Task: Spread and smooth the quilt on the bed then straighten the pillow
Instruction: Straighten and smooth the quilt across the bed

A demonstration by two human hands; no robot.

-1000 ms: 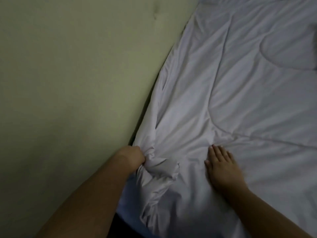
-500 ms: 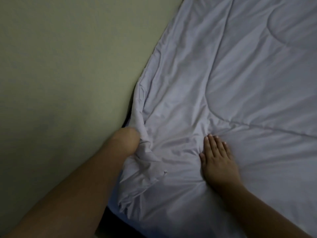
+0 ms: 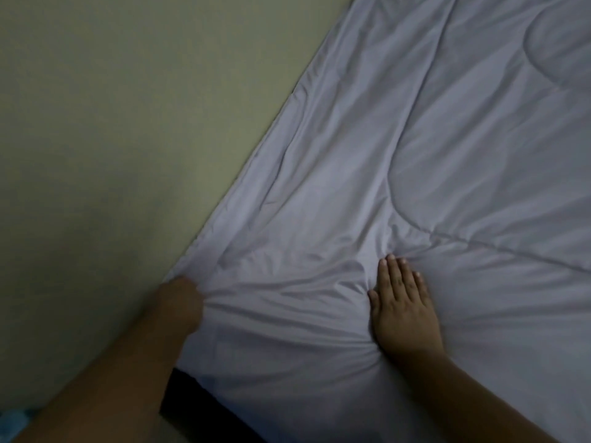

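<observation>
Gripping the quilt (image 3: 399, 161) edge, left hand (image 3: 180, 303) hides its fingers

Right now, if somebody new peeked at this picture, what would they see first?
First, the big pale quilt filling the right side, lying against a greenish wall on the left. Next, the two hands near the bottom: the left hand bunches the quilt's edge by the wall, and the right hand lies flat on it, fingers together. Wrinkles fan out between them.
</observation>
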